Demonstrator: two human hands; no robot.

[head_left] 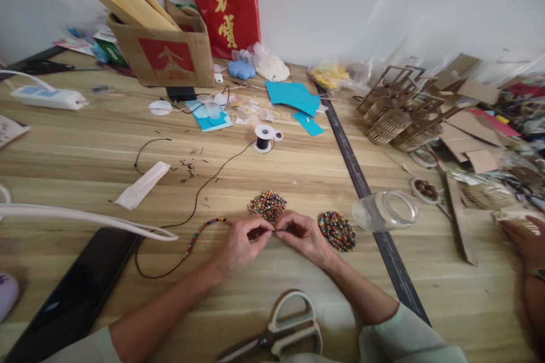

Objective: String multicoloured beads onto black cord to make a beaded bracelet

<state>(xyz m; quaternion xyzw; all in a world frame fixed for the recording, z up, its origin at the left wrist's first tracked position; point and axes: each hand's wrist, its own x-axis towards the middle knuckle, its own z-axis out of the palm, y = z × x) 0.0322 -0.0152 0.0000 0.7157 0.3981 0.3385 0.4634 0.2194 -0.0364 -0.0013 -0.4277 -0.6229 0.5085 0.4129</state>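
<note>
Here the left hand (240, 241) and right hand (304, 235) meet fingertip to fingertip low on the tabletop (85, 164), both pinched on the black cord (200, 193), perhaps on a bead too small to make out. The beaded strand (203, 229) trails toward nine o'clock; two bead piles (267, 204) sit at twelve and three o'clock.

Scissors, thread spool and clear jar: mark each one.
scissors (293, 326), head view, on the handle loops.
thread spool (263, 139), head view, on its dark wound core.
clear jar (385, 211), head view, on its side wall.
</note>
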